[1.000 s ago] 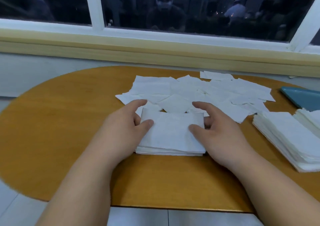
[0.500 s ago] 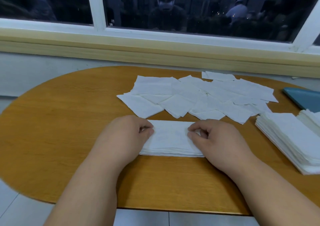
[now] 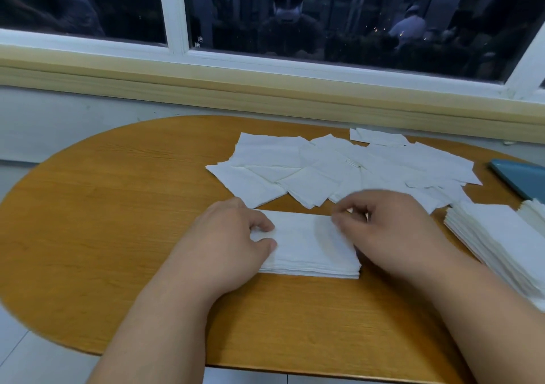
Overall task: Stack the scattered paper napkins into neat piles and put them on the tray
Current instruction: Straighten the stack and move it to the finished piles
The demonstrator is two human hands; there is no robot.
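A small napkin stack [image 3: 309, 248] lies on the wooden table [image 3: 118, 207], near its front edge. The left hand [image 3: 227, 242] grips its left edge, thumb on top. The blurred right hand [image 3: 392, 236] curls round its right edge. Behind it lie scattered napkins [image 3: 339, 168]; a taller pile [image 3: 501, 242] and a blue tray [image 3: 522, 174] sit to the right.

Dim indoor light, dark window [image 3: 354, 15] with reflections, right hand [image 3: 383, 230] motion-blurred, wide-angle bending at edges
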